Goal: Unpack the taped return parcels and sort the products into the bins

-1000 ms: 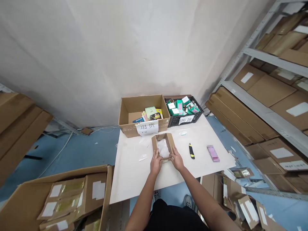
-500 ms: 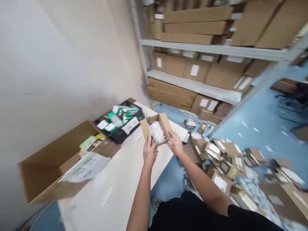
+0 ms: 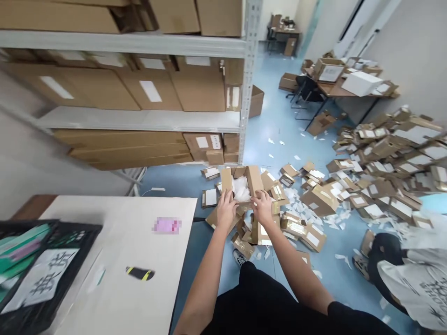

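Between my two hands hangs a small open cardboard box [image 3: 254,179], its flaps raised. White, crumpled plastic wrapping [image 3: 240,188] lies inside it; anything underneath is hidden. My left hand [image 3: 226,208] grips the near left edge, fingers closed on the cardboard. On the near right edge, my right hand [image 3: 261,204] holds the box in the same way. The box is in the air above the floor, to the right of the white table [image 3: 115,237].
A black crate [image 3: 75,246] with green packets stands on the table's left, near a black-and-yellow object [image 3: 139,273]. Metal shelving [image 3: 139,120] full of cartons rises ahead. Small boxes [image 3: 319,199] and paper scraps litter the floor. A person [image 3: 408,274] crouches at right.
My view has swung to the right. The box, still in both hands, has gone from above the table to above the box-strewn floor. A crouching person has come into view.
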Demonstrator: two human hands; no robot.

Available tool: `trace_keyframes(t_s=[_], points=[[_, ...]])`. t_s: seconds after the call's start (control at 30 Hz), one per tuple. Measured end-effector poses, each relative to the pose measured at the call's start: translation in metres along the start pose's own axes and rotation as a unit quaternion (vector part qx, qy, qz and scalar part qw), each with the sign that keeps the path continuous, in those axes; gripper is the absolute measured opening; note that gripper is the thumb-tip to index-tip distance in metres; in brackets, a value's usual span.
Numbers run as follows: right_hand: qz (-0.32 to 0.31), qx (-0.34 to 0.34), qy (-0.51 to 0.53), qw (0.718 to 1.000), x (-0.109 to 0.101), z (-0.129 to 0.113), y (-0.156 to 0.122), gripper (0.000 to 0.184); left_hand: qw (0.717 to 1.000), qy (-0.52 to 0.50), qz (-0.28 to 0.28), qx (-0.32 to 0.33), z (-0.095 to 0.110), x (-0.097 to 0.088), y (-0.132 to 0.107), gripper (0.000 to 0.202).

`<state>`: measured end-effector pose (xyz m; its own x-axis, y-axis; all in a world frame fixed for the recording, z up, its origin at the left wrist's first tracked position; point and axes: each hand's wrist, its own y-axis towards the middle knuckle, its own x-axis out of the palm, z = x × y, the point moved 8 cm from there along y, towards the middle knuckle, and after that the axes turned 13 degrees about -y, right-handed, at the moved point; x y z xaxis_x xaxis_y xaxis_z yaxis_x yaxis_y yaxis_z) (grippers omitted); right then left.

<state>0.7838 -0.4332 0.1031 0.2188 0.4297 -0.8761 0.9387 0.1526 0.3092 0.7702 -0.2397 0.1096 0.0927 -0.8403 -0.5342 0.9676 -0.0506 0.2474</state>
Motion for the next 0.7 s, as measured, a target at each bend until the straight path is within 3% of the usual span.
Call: trace_keyframes(t_s=[0.1, 0.17, 0.23, 0.3, 0.4, 0.5, 0.6, 0.7], points=[[0.029, 0.051, -0.048, 0.997, -0.018, 0.058, -0.002, 0.021, 0.998, -0.012, -0.061, 0.019, 0.018, 0.059, 0.035, 0.021], [0.041, 0.082, -0.072, 0.993, -0.026, 0.091, -0.005, 0.022, 0.996, -0.018, -0.087, 0.023, 0.029, 0.087, 0.050, 0.023], [0.050, 0.116, -0.081, 0.989, -0.029, 0.120, -0.009, 0.025, 0.994, -0.022, -0.102, 0.023, 0.035, 0.105, 0.058, 0.028], [0.062, 0.146, -0.076, 0.984, -0.031, 0.142, -0.012, 0.028, 0.994, -0.027, -0.104, 0.018, 0.035, 0.112, 0.061, 0.034], [0.090, 0.162, -0.065, 0.981, -0.035, 0.156, -0.010, 0.031, 0.995, -0.035, -0.091, 0.008, 0.027, 0.105, 0.059, 0.036], [0.108, 0.142, -0.057, 0.982, -0.039, 0.148, 0.006, 0.032, 0.997, -0.039, -0.062, -0.009, 0.016, 0.083, 0.054, 0.036], [0.106, 0.100, -0.038, 0.989, -0.039, 0.120, 0.034, 0.031, 0.999, -0.028, -0.023, -0.027, 0.007, 0.052, 0.046, 0.036], [0.096, 0.042, 0.010, 0.994, -0.031, 0.076, 0.066, 0.032, 0.999, -0.015, 0.024, -0.043, 0.000, 0.013, 0.029, 0.035]])
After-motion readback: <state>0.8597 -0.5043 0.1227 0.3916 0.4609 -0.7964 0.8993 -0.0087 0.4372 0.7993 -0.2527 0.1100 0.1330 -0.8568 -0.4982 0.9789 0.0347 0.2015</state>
